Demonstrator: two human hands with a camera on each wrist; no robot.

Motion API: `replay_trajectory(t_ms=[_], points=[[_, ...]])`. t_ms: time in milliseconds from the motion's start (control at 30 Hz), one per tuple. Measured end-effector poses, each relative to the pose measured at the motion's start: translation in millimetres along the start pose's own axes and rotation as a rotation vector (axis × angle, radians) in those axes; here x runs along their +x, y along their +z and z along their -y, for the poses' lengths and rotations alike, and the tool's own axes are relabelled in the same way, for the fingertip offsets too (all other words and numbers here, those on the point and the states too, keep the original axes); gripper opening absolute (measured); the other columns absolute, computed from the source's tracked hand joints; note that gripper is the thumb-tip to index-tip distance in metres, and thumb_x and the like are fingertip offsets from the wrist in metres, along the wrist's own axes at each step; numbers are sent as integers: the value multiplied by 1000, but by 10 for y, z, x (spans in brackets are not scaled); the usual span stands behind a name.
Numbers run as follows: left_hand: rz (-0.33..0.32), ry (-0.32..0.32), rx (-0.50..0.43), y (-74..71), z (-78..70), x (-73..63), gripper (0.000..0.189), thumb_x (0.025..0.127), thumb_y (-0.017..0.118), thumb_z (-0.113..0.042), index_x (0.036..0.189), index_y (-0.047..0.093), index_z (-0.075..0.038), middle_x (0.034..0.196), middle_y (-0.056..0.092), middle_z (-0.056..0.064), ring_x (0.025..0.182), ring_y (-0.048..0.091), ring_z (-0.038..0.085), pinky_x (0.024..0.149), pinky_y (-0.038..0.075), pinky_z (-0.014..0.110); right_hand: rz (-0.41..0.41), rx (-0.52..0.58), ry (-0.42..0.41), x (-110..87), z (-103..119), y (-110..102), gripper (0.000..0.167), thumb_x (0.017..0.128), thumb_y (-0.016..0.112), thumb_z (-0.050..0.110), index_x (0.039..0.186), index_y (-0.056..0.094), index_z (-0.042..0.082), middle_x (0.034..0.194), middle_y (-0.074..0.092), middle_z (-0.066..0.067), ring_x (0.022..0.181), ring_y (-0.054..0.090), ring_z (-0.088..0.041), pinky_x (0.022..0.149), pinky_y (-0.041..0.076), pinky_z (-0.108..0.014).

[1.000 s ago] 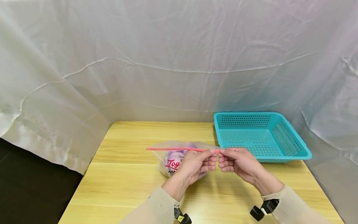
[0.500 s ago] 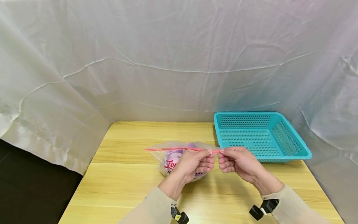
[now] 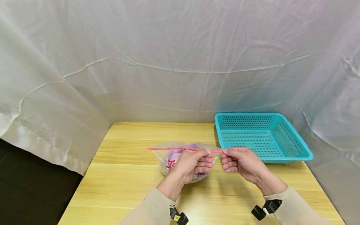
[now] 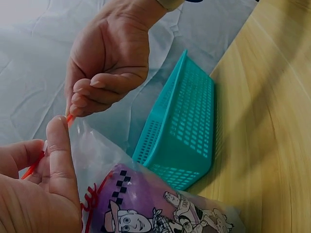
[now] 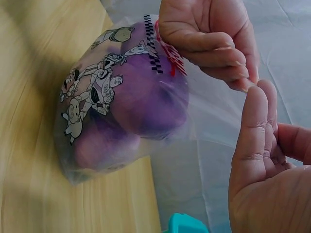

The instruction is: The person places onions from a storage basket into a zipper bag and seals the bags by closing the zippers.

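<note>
A clear zip bag (image 3: pixel 161 167) with a red zip strip (image 3: pixel 168 148) hangs low over the table, its base at or near the wood; contact is unclear. Cartoon figures and red lettering are printed on it. Purple rounded things (image 5: pixel 150 109) fill it; their kind is hard to tell through the plastic. My left hand (image 3: pixel 192 164) pinches the strip right of its middle, thumb on top, and covers part of the bag. At the strip's right end, my right hand (image 3: pixel 244 165) pinches the corner between thumb and forefinger, other fingers curled. A short stretch of strip shows between the hands.
A turquoise plastic basket (image 3: pixel 303 153) with perforated walls stands at the table's back right, just behind my right hand. The wooden table (image 3: pixel 118 187) reaches to a pale cloth curtain (image 3: pixel 174 90) behind and at both sides.
My left hand has slid a little leftward along the zip strip, widening the gap between the hands. The right hand has stayed almost still at the strip's end.
</note>
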State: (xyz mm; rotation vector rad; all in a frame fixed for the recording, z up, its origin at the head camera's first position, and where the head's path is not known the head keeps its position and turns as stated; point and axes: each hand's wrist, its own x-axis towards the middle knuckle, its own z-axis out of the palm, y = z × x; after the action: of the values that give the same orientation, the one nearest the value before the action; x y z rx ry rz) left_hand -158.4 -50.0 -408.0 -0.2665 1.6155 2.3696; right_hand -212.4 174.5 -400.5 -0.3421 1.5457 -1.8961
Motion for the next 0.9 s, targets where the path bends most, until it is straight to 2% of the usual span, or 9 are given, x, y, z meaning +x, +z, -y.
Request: replay_trajectory(t_ms=[267, 567, 900], points=[[-13, -5, -34, -41, -13, -2, 30, 99, 71, -19, 107, 75, 10, 78, 76, 8, 67, 75, 11, 63, 61, 23, -7, 1, 2, -3, 4, -33, 24, 109, 56, 18, 99, 74, 7, 82, 77, -2, 71, 76, -11, 71, 64, -30], [-13, 45, -36, -76, -18, -5, 31, 100, 69, -16, 108, 73, 13, 77, 76, 7, 68, 75, 12, 64, 61, 23, -17, 6, -1, -3, -2, -65, 26, 109, 56, 19, 98, 75, 7, 83, 77, -3, 71, 76, -12, 71, 64, -30], [-26, 68, -63, -123, -36, -43, 33, 100, 71, -16, 110, 71, 16, 77, 77, 9, 68, 76, 12, 65, 62, 24, -41, 0, 8, -5, -6, -90, 25, 109, 56, 20, 97, 74, 8, 81, 76, -2, 69, 76, -11, 71, 64, -30]])
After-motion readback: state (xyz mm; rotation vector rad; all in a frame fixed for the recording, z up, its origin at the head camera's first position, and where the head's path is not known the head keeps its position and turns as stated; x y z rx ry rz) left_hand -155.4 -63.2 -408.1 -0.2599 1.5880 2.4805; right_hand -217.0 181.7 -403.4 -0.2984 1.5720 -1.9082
